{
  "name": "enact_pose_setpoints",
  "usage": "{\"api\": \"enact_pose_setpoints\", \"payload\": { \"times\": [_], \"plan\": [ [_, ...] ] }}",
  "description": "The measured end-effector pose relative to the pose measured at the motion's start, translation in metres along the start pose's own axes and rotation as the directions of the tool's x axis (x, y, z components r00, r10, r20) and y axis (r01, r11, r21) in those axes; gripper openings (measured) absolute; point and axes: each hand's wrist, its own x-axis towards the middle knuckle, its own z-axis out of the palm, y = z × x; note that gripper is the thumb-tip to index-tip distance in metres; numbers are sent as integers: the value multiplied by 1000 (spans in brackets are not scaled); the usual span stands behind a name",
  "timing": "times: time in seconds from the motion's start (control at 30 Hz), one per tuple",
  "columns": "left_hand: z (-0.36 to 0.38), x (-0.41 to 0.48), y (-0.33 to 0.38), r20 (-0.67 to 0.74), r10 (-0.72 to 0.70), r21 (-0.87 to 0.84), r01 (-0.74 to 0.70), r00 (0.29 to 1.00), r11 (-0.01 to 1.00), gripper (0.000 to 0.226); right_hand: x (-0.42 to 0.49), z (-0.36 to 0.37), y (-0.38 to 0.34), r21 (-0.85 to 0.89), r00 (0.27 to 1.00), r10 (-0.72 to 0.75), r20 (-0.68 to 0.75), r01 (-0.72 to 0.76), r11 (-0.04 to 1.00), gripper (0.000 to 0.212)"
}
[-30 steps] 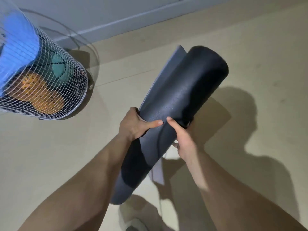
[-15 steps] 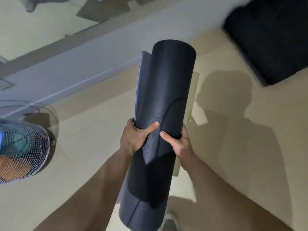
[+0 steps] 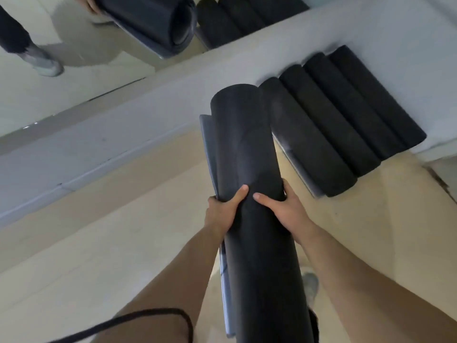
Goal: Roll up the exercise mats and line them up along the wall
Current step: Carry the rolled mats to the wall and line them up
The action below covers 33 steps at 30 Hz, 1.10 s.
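Note:
I hold a rolled dark exercise mat (image 3: 247, 149) off the floor, its far end pointing at the wall. My left hand (image 3: 221, 214) grips its left side where the loose grey flap hangs, and my right hand (image 3: 284, 210) grips its right side, thumbs on top. Just right of the mat's far end, several rolled dark mats (image 3: 341, 125) lie side by side on the floor with one end against the grey wall base (image 3: 123, 144).
A mirror (image 3: 74, 78) above the wall base reflects the held mat, the mat row and a person's leg and shoe. Beige floor (image 3: 99, 243) spreads to the left. A black cord (image 3: 138, 316) crosses the bottom left. My shoe (image 3: 310, 284) shows beneath the mat.
The view has swung right along the wall: the wire ball basket has left the frame and the row of rolled mats has come close. Both hands keep the same grip.

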Motion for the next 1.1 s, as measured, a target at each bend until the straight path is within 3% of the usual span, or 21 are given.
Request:
{"api": "enact_pose_setpoints", "payload": {
  "times": [0.17, 0.3, 0.37, 0.43, 0.5, 0.57, 0.63, 0.77, 0.9, 1.0, 1.1],
  "plan": [
    [99, 111, 35, -33, -87, -103, 83, 996, 991, 117, 151, -64, -2, -105, 998, -7, 63, 14, 994, 80],
    [164, 198, 43, -8, -129, -212, 124, 992, 969, 53, 254, -91, 8, -262, 994, -61, 94, 84, 961, 91],
    [186, 238, 44, -15, -172, -247, 163, 985, 955, 37, 301, -96, 10, -355, 991, -76, 110, 110, 928, 100],
    [203, 280, 45, -2, -178, -286, 170, 984, 943, 42, 349, -97, 13, -488, 989, -94, 115, 139, 862, 110],
    [222, 318, 41, 13, -186, -293, 181, 983, 939, 63, 389, -97, 26, -625, 987, -121, 106, 161, 764, 109],
    [237, 350, 33, -5, -155, -296, 147, 988, 944, 60, 414, -100, 42, -735, 988, -134, 75, 146, 662, 107],
    [247, 363, 32, -5, -117, -312, 110, 993, 944, 53, 420, -108, 53, -772, 978, -203, 50, 167, 613, 106],
    [250, 370, 36, 34, -146, -264, 150, 989, 953, 89, 416, -114, 62, -818, 950, -307, 51, 216, 533, 100],
    [250, 374, 41, -32, -142, -166, 135, 989, 977, 83, 409, -107, 59, -913, 912, -410, -23, 149, 381, 95],
    [254, 368, 37, -160, -116, -212, 81, 980, 974, 58, 397, -103, 50, -921, 940, -340, -18, 117, 372, 101],
    [260, 361, 33, -229, -96, -177, 56, 969, 983, 55, 398, -111, 51, -911, 968, -238, 83, 170, 375, 115]
  ]
}}
